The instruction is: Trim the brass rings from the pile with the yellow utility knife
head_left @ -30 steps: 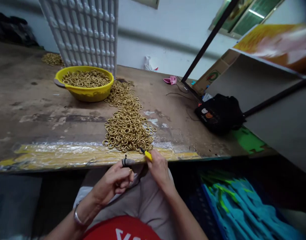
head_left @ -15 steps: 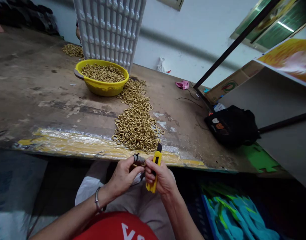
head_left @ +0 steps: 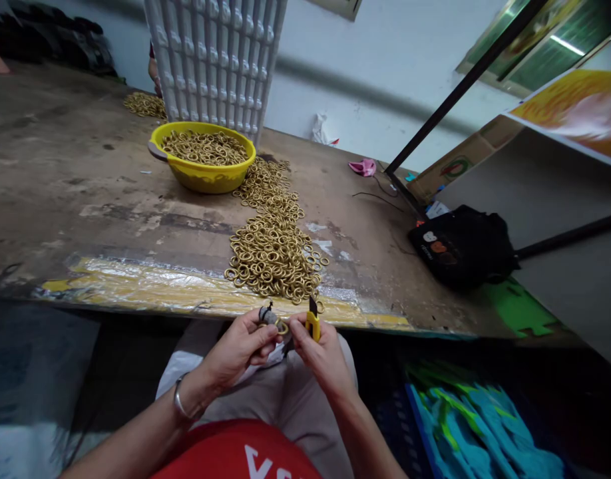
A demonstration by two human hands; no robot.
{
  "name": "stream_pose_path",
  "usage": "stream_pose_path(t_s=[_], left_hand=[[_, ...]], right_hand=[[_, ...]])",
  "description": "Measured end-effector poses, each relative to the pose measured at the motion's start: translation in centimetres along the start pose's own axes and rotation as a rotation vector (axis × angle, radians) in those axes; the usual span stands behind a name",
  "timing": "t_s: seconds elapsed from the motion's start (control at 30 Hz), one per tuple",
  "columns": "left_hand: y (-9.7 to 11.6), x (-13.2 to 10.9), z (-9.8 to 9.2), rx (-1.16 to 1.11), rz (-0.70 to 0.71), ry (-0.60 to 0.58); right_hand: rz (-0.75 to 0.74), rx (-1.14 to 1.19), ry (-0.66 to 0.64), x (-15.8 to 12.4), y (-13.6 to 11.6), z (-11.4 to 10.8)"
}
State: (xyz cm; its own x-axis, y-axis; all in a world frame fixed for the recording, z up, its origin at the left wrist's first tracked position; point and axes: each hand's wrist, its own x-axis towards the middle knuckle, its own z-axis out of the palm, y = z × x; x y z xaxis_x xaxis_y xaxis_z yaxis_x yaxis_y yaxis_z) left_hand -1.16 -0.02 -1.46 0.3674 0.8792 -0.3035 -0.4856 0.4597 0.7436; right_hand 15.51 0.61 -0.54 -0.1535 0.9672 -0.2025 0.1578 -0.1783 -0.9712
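Observation:
In the head view my left hand (head_left: pixel 240 349) pinches a brass-coloured ring (head_left: pixel 282 327) between thumb and finger, just off the table's front edge. A grey wrap with a black tie (head_left: pixel 268 315) covers its index finger. Close beside it, my right hand (head_left: pixel 321 352) is closed round a yellow utility knife (head_left: pixel 313 324), whose dark blade points up and away from me. The right fingertips come near the ring; whether they touch it I cannot tell. Beyond both hands a heap of similar rings (head_left: pixel 273 256) spreads over the table.
A yellow basin (head_left: pixel 205 178) full of rings stands behind the heap, against a grey ribbed panel (head_left: pixel 215 66). At the right are a black bag (head_left: pixel 465 249) and a dark metal bar (head_left: pixel 465 86). Turquoise pieces (head_left: pixel 485 426) lie in a blue crate below. Part of a person shows behind the panel.
My hands have drawn slightly apart, and the ring in my left hand now shows more plainly. The knife has tipped, so less of its yellow handle shows.

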Motion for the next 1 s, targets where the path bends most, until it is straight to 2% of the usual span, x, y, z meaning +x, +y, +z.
stream_pose_path(t_s=[0.17,0.33,0.43,0.7,0.87,0.93,1.0], left_hand=[[0.0,-0.2,0.0,-0.059,0.002,-0.058],[-0.4,-0.3,-0.3,0.022,0.04,-0.034],[-0.8,-0.3,-0.5,0.127,0.095,0.008],[-1.3,-0.4,-0.9,0.43,0.268,0.097],[-0.4,-1.0,-0.4,0.591,0.395,0.128],[0.5,-1.7,0.1,0.651,0.445,0.064],[1.3,-2.4,0.6,0.697,0.469,-0.052]], right_hand=[[-0.081,-0.115,0.007,-0.3,0.2,0.0],[-0.241,-0.489,0.025,-0.9,-0.3,-0.2],[-0.277,-0.666,0.026,-1.2,-0.5,-0.2],[-0.254,-0.821,0.016,-1.5,-0.9,0.2],[-0.238,-0.93,-0.003,-1.1,-0.5,-0.1],[-0.159,-1.054,0.061,-0.2,0.2,-1.2],[-0.053,-1.12,0.169,0.8,0.8,-2.7]])
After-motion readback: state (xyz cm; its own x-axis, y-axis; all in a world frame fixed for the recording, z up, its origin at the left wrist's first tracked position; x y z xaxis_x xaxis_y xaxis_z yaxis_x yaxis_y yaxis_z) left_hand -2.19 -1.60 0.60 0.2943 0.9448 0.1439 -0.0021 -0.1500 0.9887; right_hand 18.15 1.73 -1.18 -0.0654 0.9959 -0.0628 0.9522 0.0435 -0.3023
